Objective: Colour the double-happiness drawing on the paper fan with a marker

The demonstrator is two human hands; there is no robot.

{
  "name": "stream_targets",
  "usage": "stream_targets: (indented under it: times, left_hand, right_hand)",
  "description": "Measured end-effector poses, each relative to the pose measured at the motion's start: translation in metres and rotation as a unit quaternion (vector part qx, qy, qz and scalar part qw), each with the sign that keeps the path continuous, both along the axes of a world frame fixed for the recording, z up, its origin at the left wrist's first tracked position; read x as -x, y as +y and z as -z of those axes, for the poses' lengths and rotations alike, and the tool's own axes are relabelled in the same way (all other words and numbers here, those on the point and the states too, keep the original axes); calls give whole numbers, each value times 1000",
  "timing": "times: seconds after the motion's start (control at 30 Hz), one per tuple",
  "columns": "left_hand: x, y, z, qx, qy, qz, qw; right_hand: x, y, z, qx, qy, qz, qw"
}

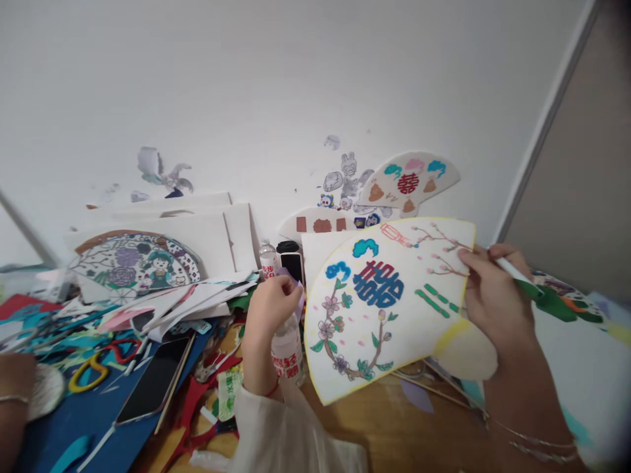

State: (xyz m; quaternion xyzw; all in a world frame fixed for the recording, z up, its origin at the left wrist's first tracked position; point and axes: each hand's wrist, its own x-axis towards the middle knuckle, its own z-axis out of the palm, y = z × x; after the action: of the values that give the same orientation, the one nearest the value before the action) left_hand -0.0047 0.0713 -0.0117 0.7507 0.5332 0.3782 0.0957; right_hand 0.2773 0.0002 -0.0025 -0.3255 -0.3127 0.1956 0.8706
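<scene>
Cream fan-shaped painted paper [384, 309] lies right of centre, its right edge pinched in my right hand [493, 302]; my left hand [269, 309] wraps a clear plastic bottle [288, 358] beside it.

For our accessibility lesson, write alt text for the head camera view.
The right hand holds up a painted fan-shaped paper and a white pen. A white-sleeved hand beside it grips a small bottle at a craft-cluttered table.
</scene>
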Motion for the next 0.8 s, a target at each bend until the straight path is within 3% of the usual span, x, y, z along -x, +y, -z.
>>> stream_targets:
  times: [0.17, 0.27, 0.33, 0.43, 0.53, 0.6, 0.63, 0.73, 0.77, 0.8]
  left_hand:
    - [-6, -8, -8, -57, -153, 15, 986]
    - [-15, -13, -15, -122, -314, 30, 941]
    - [-22, -18, -18, -145, -397, 91, 902]
    - [-35, -27, -20, -160, -466, 195, 848]
    - [-46, -31, -18, -138, -522, 350, 766]
    - [-51, -29, -17, -135, -556, 433, 696]
    - [-51, -26, -16, -143, -570, 451, 672]
    - [-46, -16, -16, -192, -582, 456, 646]
    - [-43, -14, -16, -205, -580, 458, 642]
    - [-39, -12, -16, -215, -576, 464, 638]
  right_hand:
    - [9, 1, -3, 8, 13, -84, 996]
    - [33, 1, -1, 14, -12, -144, 989]
    - [52, 0, 2, 18, -69, -204, 976]
    - [75, 0, 7, 22, -128, -232, 964]
    - [86, 3, 12, 37, -179, -245, 952]
    - [90, 5, 15, 41, -202, -211, 955]
    - [92, 4, 17, 32, -217, -156, 963]
    - [97, -8, 21, -64, -286, 36, 956]
    - [99, -15, 22, -106, -318, 50, 941]
    - [100, -24, 23, -151, -360, 10, 920]
